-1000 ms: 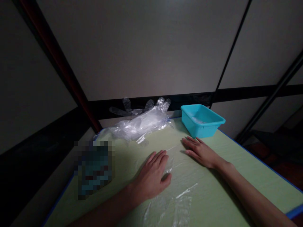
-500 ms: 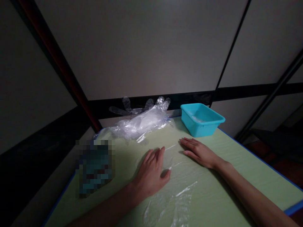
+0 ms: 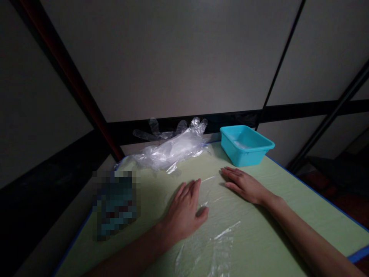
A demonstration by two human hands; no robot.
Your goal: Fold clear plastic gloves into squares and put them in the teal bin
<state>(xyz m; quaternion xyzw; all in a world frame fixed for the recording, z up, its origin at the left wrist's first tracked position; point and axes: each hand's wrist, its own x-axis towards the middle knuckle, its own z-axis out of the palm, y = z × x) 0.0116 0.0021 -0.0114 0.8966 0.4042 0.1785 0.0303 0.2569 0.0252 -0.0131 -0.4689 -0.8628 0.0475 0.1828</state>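
A clear plastic glove (image 3: 215, 231) lies flat on the pale green table (image 3: 288, 184) in front of me. My left hand (image 3: 184, 213) rests palm down on its left part, fingers stretched out and together. Palm down too, my right hand (image 3: 245, 185) lies flat on the glove's far right part, its fingers pointing left. Neither hand grips anything.
A pile of clear plastic gloves (image 3: 170, 148) sits at the table's far edge. A turquoise plastic tub (image 3: 245, 146) stands at the far right, just beyond my right hand. A blurred-out object (image 3: 115, 204) lies at the left edge. Grey wall panels rise behind.
My left hand has slid slightly left and forward over the plastic, its fingers drawn closer together. The right hand has barely moved.
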